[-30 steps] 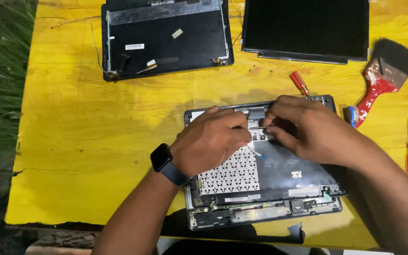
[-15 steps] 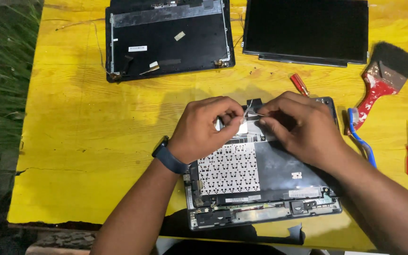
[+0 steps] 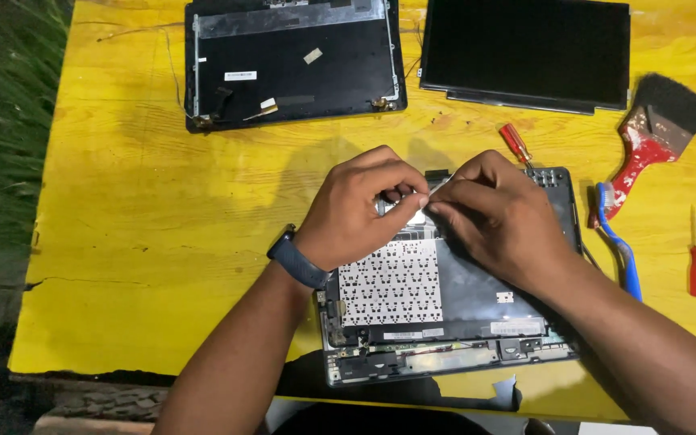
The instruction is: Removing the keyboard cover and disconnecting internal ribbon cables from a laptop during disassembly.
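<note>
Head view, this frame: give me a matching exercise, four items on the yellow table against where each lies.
Things:
1. paintbrush
2. bare screen panel
3. toothbrush
4. open laptop base

Places:
A. far edge of the table, right of the black lid shell
B. under both hands
C. right side, red handle, black bristles pointing away
D. just right of the laptop base, blue handle

Pairs: 1-C, 2-A, 3-D, 4-B

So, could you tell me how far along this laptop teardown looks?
Done: the lid cover and screen panel lie detached on the yellow table. In hand: left hand and right hand pinch something small over the opened base. Left: the keyboard backing sits in place.
</note>
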